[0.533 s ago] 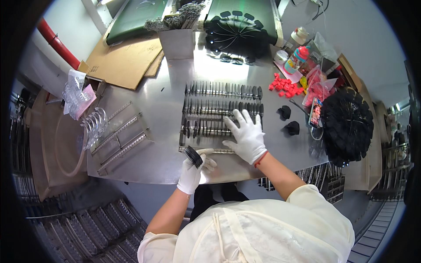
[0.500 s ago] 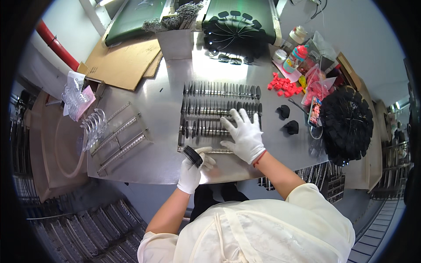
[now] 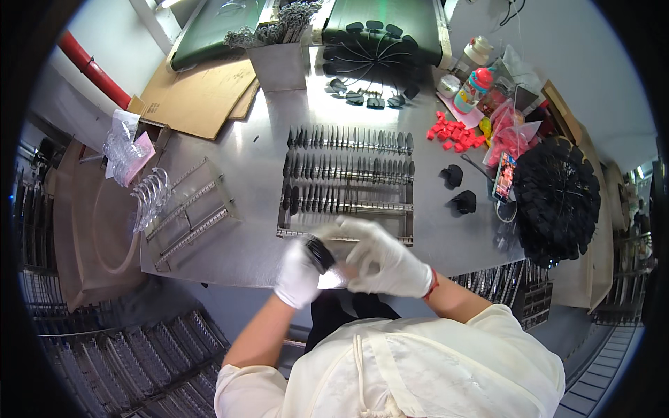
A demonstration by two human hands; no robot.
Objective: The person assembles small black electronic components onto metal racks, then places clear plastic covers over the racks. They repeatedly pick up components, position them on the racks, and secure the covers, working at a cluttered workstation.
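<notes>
My left hand [image 3: 296, 274], in a white glove, is closed round a stack of thin black lens-like pieces [image 3: 320, 255] at the table's front edge. Beside it, my gloved right hand [image 3: 390, 261] is curved toward the stack, with thumb and fingers apart; motion smears the fingertips. I see nothing between them. Just beyond both hands lies a metal rack [image 3: 280, 221]. Dark, thin pieces stand on edge in its rows; the two far rows are filled across, while the nearest is filled from the left to about the middle.
Another metal rack [image 3: 188, 226] lies at left beside clear plastic rings [image 3: 152, 198]. At right are two black pieces [image 3: 463, 202], red blocks [image 3: 454, 134], a phone [image 3: 504, 177] and a black bundle [image 3: 557, 202]. Cardboard [image 3: 195, 97] and a metal bin [image 3: 279, 68] stand behind.
My right hand has drawn back from the rack's nearest row toward my left hand. The left hand has shifted slightly right with the stack of black pieces.
</notes>
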